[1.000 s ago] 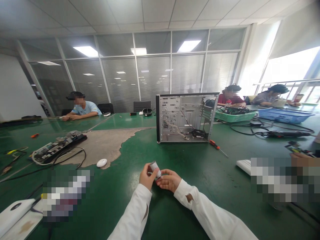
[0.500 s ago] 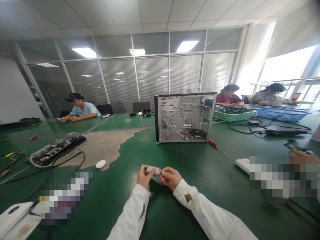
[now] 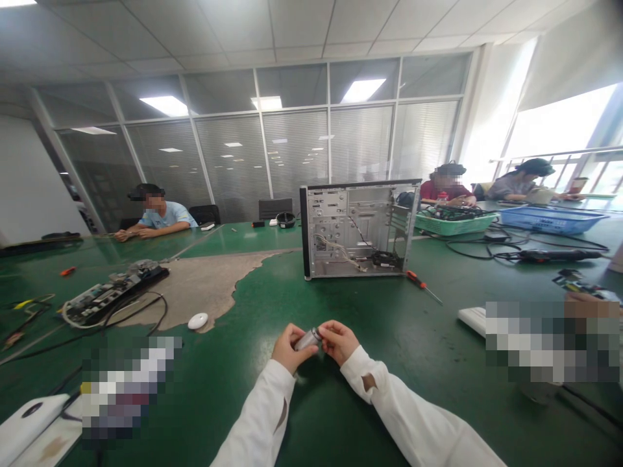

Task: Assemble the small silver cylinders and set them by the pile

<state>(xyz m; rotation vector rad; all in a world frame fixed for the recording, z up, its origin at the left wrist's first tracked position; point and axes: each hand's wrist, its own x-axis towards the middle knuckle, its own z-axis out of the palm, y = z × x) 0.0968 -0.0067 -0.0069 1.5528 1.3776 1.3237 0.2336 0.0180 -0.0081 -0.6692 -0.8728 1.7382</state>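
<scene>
My left hand (image 3: 288, 350) is wrapped round a small silver-grey cylinder (image 3: 306, 339), just above the green table (image 3: 272, 298). The cylinder is tilted, its dark-rimmed end up and to the right. At that end, my right hand (image 3: 339, 340) has its fingers pinched together against the rim; whether a small part sits between them is too small to make out. Beyond both hands stands an open metal computer case (image 3: 360, 230) with cables inside. An orange-handled screwdriver (image 3: 423, 287) lies by its right corner.
Left are a round white object (image 3: 198, 321), a long circuit assembly (image 3: 114, 295) and cables. At the right lie a green basket (image 3: 457, 224), a blue basket (image 3: 552, 222) and a black tool (image 3: 559, 256). A person's hand (image 3: 588, 305) holds a circuit part. Other people sit across the table.
The cylinder has turned from nearly level to slanting up to the right. Both my hands have shifted slightly right, still together at its end.
</scene>
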